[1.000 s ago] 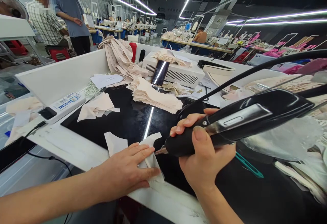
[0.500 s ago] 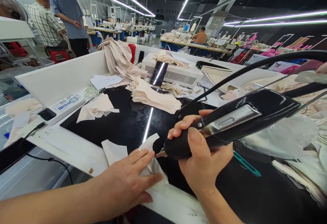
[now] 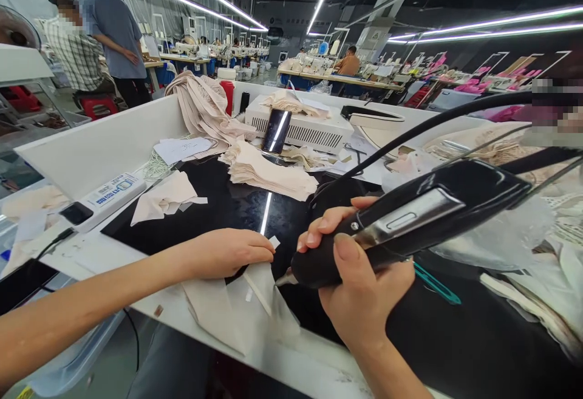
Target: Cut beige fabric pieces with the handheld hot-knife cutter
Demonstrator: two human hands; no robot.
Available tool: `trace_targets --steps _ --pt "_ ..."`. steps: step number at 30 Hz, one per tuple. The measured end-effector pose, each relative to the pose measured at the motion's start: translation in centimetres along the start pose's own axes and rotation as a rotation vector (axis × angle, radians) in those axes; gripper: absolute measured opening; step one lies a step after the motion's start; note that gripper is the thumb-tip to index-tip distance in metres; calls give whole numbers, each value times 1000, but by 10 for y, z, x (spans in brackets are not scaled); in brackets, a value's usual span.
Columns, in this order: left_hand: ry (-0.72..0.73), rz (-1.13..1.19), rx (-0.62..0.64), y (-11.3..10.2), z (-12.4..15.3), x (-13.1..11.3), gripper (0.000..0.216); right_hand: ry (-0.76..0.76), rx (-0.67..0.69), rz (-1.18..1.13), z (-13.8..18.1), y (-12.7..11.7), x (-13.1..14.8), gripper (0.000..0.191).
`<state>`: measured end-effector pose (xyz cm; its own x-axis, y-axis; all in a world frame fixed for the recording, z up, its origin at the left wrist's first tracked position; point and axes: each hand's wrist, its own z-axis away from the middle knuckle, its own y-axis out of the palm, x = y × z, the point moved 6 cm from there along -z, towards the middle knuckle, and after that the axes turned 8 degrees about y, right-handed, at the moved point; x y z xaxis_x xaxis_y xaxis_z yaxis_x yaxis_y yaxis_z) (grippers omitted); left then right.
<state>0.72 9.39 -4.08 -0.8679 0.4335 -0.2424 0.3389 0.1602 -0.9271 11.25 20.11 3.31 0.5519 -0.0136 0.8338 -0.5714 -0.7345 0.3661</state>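
Observation:
My right hand [image 3: 359, 277] is wrapped round a black hand-held cutting tool [image 3: 410, 220] with a cable running off to the upper right. Its metal tip [image 3: 281, 279] touches a pale beige fabric piece [image 3: 255, 296] lying at the near edge of the black table top [image 3: 237, 204]. My left hand [image 3: 228, 252] lies palm down on the far part of that fabric, fingers together and pointing right, just left of the tip. Part of the fabric hangs over the white table edge.
A stack of beige fabric pieces [image 3: 268, 174] and a loose piece [image 3: 166, 198] lie further back. A white box unit [image 3: 314, 132], a phone [image 3: 276, 132] leaning on it, papers [image 3: 182, 147] and a white partition [image 3: 100, 144] stand behind. Two people [image 3: 98, 40] are at the back left.
My left hand has moved up and away from me, from the near edge to the fabric's far part. The fabric has slid toward me over the edge. The tool has hardly moved.

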Motion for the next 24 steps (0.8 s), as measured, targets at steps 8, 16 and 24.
trace_targets --steps 8,16,24 --pt "24 -34 9 -6 15 2 51 -4 -5 33 1 -2 0 36" --pt "62 -67 57 -7 17 2 54 -7 5 14 1 0 -1 37" --pt "34 -157 190 -3 25 4 68 -1 0 2 2 0 -3 36"
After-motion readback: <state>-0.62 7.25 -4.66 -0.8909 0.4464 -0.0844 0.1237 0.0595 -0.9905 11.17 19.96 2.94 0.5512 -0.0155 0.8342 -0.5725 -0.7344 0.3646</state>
